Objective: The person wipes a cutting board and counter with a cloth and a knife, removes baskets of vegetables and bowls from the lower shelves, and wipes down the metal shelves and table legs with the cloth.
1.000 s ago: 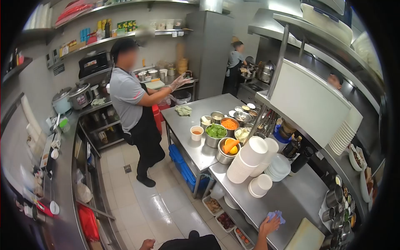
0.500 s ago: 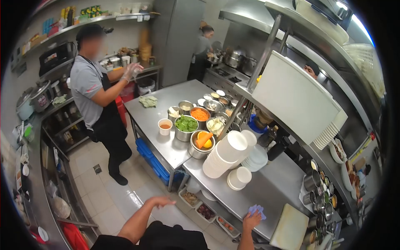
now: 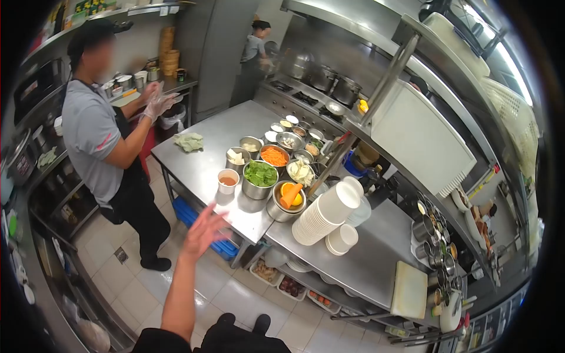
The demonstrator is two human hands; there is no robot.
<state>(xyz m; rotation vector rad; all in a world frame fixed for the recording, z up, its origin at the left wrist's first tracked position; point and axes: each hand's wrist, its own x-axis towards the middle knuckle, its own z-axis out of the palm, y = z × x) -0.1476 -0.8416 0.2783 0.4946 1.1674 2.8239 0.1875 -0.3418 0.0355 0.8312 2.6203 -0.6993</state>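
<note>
My left hand (image 3: 205, 233) is raised and open, its fingers spread and slightly blurred, with nothing in it. It is in front of the near corner of the steel table (image 3: 226, 117), closest to a paper cup of orange-red sauce (image 3: 228, 180). Beyond the cup stand a metal pot of green leaves (image 3: 260, 175), a bowl of shredded carrot (image 3: 274, 156) and a pot of white pieces (image 3: 237, 157). A metal bowl (image 3: 276, 210) holds a carrot piece (image 3: 291, 196) and orange slices. My right hand is out of view.
Stacked white paper bowls (image 3: 323, 215) and a cutting board (image 3: 409, 289) rest on the right counter. A co-worker (image 3: 97, 129) in clear gloves stands left of the table, near a crumpled green cloth (image 3: 188, 141). Another person (image 3: 254, 53) is by the stove. Bins of vegetables (image 3: 291, 287) sit underneath.
My left hand has risen and reached forward toward the table, fingers spreading. My right hand and the purple cloth under it have left the view. The camera view has shifted.
</note>
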